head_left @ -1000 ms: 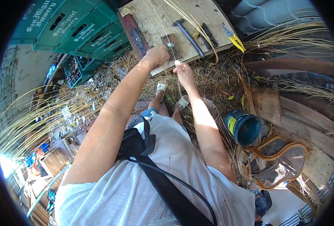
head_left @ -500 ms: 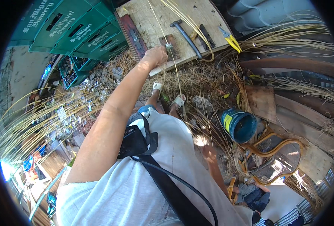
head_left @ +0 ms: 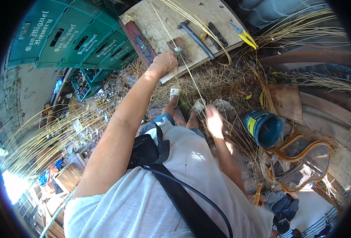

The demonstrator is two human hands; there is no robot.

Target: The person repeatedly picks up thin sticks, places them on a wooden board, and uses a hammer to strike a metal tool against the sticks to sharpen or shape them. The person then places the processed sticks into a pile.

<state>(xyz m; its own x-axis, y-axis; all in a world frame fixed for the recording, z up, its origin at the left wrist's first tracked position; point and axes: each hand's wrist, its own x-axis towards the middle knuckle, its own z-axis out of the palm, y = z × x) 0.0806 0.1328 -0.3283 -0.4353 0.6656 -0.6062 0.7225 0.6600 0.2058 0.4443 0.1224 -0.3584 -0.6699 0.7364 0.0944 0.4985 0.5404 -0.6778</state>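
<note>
Stretching across the wooden table (head_left: 213,16), a pale cane strip (head_left: 192,77) slants down over the near edge. A hammer (head_left: 198,41) lies to its right. The hands are well apart: the left hand (head_left: 165,62) stays curled at the table's edge, its grip hidden; the right hand (head_left: 214,120), lower down half a second ago, is now up near the strip, too blurred to tell whether it grips. A small metal piece (head_left: 178,50) meets the strip just beyond the left hand.

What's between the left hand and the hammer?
In the head view, a brown plate with a pale strip running across it lies between the left hand and the hammer.
</note>
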